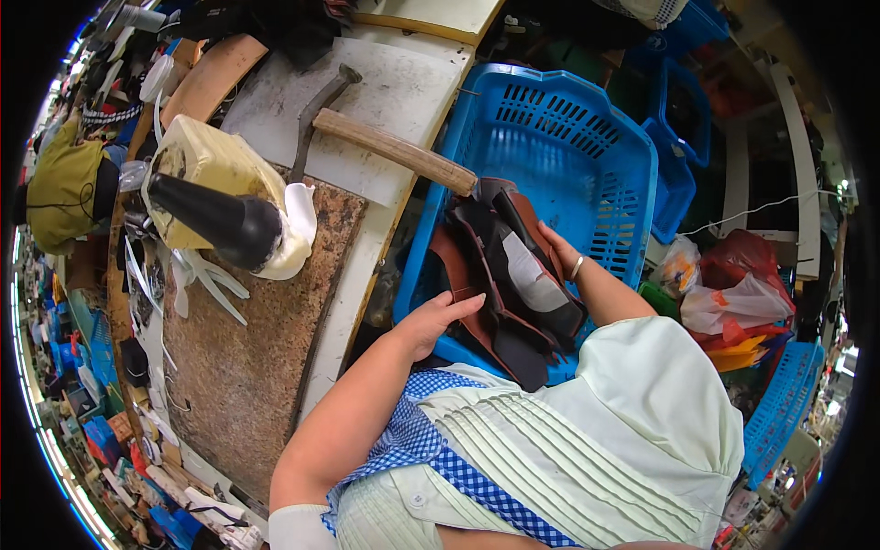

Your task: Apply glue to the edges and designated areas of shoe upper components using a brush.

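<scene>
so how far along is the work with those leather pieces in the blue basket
Done: the pictures show no finished piece. In hand: the left hand and right hand both grip a bundle of brown and black leather pieces over the blue basket. Left: the hammer lies untouched on the workbench, so any pounding looks yet to come.

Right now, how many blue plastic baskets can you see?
3 for sure: a big blue basket under both hands, a second blue basket behind it at upper right, and a third blue basket at the lower right edge. Others may be hidden in the clutter.
</scene>
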`<action>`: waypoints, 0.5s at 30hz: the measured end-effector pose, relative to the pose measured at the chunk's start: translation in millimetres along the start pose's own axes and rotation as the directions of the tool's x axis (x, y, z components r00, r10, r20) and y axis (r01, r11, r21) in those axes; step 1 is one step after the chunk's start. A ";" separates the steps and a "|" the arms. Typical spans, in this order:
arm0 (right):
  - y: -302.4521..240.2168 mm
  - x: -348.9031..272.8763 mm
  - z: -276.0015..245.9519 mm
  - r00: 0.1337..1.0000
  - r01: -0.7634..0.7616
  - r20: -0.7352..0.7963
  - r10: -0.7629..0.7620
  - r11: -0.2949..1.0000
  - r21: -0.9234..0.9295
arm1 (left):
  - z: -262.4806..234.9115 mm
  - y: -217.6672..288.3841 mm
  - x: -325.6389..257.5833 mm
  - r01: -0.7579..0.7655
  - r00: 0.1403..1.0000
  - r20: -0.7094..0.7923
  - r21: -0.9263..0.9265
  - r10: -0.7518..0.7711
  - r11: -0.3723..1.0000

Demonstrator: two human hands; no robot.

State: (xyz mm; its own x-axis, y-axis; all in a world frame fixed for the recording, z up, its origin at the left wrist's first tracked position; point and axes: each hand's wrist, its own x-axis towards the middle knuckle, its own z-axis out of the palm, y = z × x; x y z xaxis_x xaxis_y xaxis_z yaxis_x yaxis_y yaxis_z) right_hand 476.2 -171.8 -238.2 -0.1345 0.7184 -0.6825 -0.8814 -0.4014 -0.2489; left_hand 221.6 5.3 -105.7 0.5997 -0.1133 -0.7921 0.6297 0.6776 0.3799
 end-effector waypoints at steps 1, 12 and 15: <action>3.2 3.7 -3.9 0.998 0.033 -0.047 -0.038 0.994 -0.104 | 3.0 -4.7 -0.1 -0.049 0.999 0.016 0.070 0.048 0.996; 21.9 -33.3 44.2 0.936 0.345 -0.044 -0.350 0.934 -0.086 | 11.9 -31.9 -18.7 -0.467 0.884 0.197 0.299 0.425 0.833; 16.2 -62.7 -96.6 0.828 0.550 0.068 -0.556 0.783 -0.291 | 40.6 -18.4 -43.8 -0.701 0.712 0.340 0.310 0.614 0.642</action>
State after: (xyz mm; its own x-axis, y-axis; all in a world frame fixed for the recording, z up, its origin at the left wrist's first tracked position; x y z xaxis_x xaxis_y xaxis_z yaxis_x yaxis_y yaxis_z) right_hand 514.1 -278.2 -265.9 0.3482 0.8567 -0.3805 -0.6325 -0.0849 -0.7699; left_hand 203.7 -31.7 -58.6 0.9816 0.0887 -0.1689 0.1368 0.2895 0.9474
